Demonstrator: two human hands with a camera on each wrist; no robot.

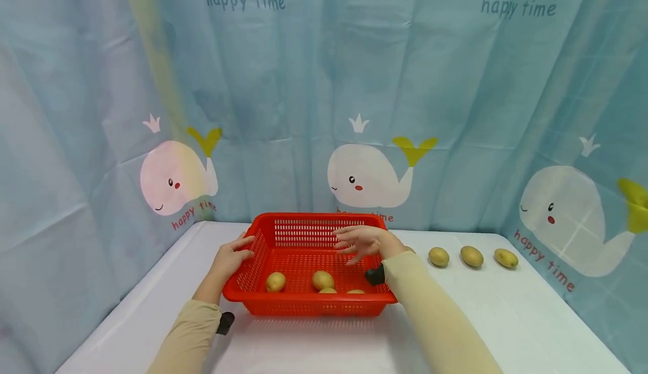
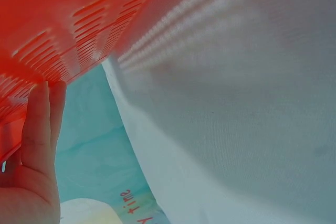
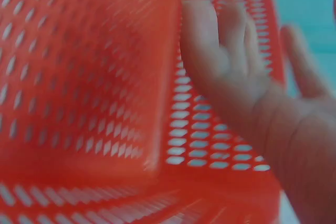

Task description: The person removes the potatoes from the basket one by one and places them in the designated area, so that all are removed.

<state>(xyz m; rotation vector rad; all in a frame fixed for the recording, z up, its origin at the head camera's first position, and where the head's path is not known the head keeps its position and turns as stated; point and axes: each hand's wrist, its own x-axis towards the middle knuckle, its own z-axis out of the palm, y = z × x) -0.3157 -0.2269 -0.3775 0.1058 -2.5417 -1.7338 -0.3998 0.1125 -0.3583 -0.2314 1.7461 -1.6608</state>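
Note:
A red plastic basket (image 1: 324,297) with slotted walls stands on the white table. Its left rim is held by my left hand (image 1: 230,261), thumb over the inner side and fingers along the outer wall. In the left wrist view, the fingers (image 2: 39,124) lie against that slotted wall. My right hand (image 1: 361,242) hovers over the right part of the basket, fingers spread and nothing in them. Several potatoes sit in the basket, among them one potato (image 1: 275,282) at the left and another potato (image 1: 322,279) near the middle; the front wall partly hides others.
On the white table (image 1: 511,318), right of the basket, more potatoes lie in a row, including one potato (image 1: 439,256), a second potato (image 1: 472,256) and a third potato (image 1: 506,258). A blue curtain (image 1: 283,177) with whale prints hangs behind and along both sides.

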